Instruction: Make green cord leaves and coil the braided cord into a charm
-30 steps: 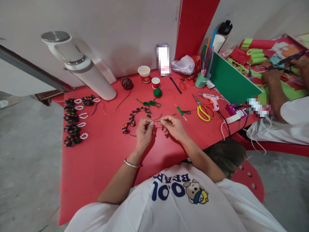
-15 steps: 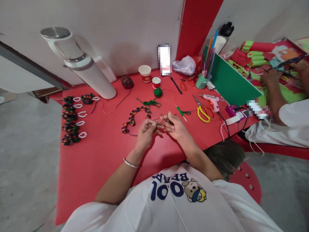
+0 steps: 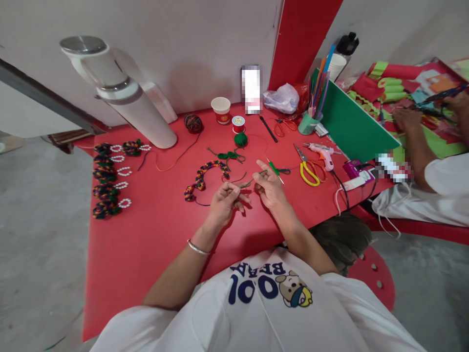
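Note:
My left hand (image 3: 224,201) pinches one end of a short dark green strand of yarn (image 3: 247,184) between thumb and forefinger. The other end is pinched by my right hand (image 3: 271,189), its index finger stretched out past it. The strand runs fairly straight between both hands, above the table. Left of my hands lies a curved, multicoloured crocheted strip (image 3: 200,179) with a loose dark tail. Behind it rest a green yarn piece with loose ends (image 3: 227,155) and a green yarn ball (image 3: 241,140). A green-handled crochet hook (image 3: 273,168) lies just beyond my right hand.
Yellow-handled scissors (image 3: 309,173) and a pink glue gun (image 3: 324,154) lie to the right. Beaded yarn pieces (image 3: 104,172) line the left edge, near a tall white flask (image 3: 146,115). A paper cup (image 3: 221,111) stands behind. Beyond a green board (image 3: 351,117), another person's hands work.
My hands have drawn apart slightly, so the green strand now shows stretched between them. My right index finger has extended upward.

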Tool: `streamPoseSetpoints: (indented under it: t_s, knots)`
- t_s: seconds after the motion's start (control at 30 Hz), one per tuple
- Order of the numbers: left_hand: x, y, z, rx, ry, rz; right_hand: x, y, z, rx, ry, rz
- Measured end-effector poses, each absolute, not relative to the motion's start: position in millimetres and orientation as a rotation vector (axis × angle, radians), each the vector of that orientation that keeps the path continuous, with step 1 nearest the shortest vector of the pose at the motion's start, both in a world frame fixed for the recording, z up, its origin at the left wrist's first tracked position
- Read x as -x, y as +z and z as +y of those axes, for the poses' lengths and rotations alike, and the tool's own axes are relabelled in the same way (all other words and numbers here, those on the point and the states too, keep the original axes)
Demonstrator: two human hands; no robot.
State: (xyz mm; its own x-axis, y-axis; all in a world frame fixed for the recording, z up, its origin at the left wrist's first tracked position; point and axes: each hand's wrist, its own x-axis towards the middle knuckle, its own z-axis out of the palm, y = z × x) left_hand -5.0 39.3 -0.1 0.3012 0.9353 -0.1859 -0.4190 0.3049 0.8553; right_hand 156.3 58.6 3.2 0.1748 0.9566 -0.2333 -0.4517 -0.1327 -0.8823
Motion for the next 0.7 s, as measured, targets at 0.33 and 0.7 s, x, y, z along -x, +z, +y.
streamPoseSetpoints:
  t_s: [0.33,0.7]
  knots:
    - [8,9,39,-0.641,0.965,0.684,-172,10,57,1.371,0.908,-1.027]
    - [9,12,38,-0.544,0.859,0.617,-165,29,51,1.164,1.375,-0.843]
